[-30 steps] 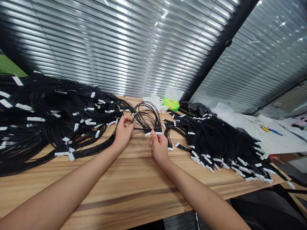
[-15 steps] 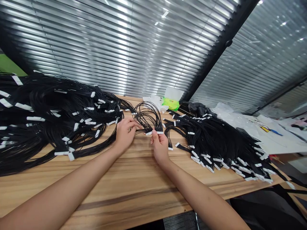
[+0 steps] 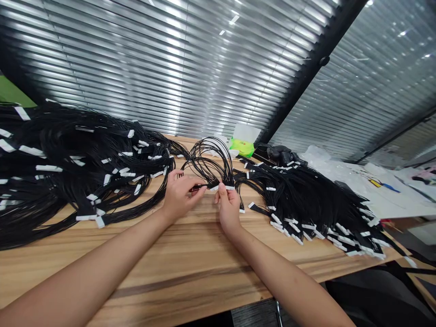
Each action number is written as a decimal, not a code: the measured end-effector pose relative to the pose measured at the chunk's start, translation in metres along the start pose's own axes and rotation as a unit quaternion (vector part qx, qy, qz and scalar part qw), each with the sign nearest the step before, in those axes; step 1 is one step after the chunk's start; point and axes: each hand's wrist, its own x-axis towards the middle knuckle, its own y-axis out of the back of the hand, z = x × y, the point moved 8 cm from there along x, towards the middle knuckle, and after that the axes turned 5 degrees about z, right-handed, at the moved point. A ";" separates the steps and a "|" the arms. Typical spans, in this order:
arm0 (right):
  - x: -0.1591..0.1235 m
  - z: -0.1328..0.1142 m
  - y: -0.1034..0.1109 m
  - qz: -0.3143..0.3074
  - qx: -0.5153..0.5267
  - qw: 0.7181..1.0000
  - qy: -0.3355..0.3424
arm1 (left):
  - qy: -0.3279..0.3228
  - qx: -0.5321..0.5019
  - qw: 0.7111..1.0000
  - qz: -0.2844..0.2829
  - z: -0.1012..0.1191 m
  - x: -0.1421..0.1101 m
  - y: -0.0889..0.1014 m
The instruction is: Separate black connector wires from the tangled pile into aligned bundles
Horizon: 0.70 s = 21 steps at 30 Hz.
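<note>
My right hand (image 3: pixel 229 204) pinches a white connector strip (image 3: pixel 220 187), from which a small bundle of thin black wires (image 3: pixel 207 159) rises in loops. My left hand (image 3: pixel 180 195) sits just to its left, with finger and thumb closed on one or more black wire ends (image 3: pixel 198 187) from that bundle. Left of my hands lies a large heap of black wire harnesses with white connectors (image 3: pixel 78 154). A second heap (image 3: pixel 306 200) lies to the right, touching my right hand's side of the bundle.
Both heaps rest on a light wooden table (image 3: pixel 204 259). At the back stand a green packet (image 3: pixel 241 146), dark gloves (image 3: pixel 281 155) and clear plastic film (image 3: pixel 320 159). White papers (image 3: pixel 384 195) lie at the right. Window blinds (image 3: pixel 170 68) rise behind the table.
My left hand has moved right, toward the connector, and now pinches wire near it. The wire loops stand higher and spread wider. My right hand has barely moved.
</note>
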 end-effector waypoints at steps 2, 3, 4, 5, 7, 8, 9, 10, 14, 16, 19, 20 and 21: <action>0.002 0.003 0.001 0.007 0.003 1.000 -0.005 | -0.012 0.003 1.000 -0.003 0.001 0.000 -0.002; 0.002 0.005 0.002 0.011 0.005 1.000 -0.008 | -0.016 0.004 1.000 -0.008 0.000 -0.001 -0.004; 0.003 0.007 0.003 0.015 0.008 1.000 -0.012 | -0.019 0.006 1.000 -0.015 0.000 -0.001 -0.006; 0.003 0.008 0.004 0.018 0.012 1.000 -0.017 | -0.021 0.008 1.000 -0.021 0.000 -0.001 -0.008; 0.004 0.011 0.004 0.022 0.017 0.999 -0.025 | -0.031 0.009 0.999 -0.026 0.000 -0.002 -0.010; 0.004 0.012 0.005 0.022 0.019 0.999 -0.028 | -0.036 0.007 0.999 -0.024 0.001 -0.002 -0.010; 0.004 0.013 0.005 0.021 0.020 0.999 -0.030 | -0.039 0.002 0.999 -0.022 0.001 -0.002 -0.009; 0.004 0.013 0.004 0.020 0.019 0.999 -0.031 | -0.039 -0.003 0.999 -0.021 0.001 -0.002 -0.008; 0.004 0.013 0.005 0.022 0.017 0.999 -0.032 | -0.037 -0.001 0.999 -0.021 0.002 -0.001 -0.006; 0.003 0.012 0.004 0.019 0.014 0.999 -0.032 | -0.050 0.018 0.999 -0.008 0.004 0.000 -0.004; 0.002 0.011 0.003 0.011 0.011 0.999 -0.028 | -0.058 0.051 0.997 0.002 0.004 -0.001 -0.004; 0.001 0.010 0.003 0.010 0.011 1.000 -0.026 | -0.058 0.060 0.997 -0.001 0.004 -0.001 -0.005; 0.001 0.010 0.003 0.010 0.012 1.000 -0.025 | -0.059 0.068 0.996 -0.005 0.004 -0.002 -0.007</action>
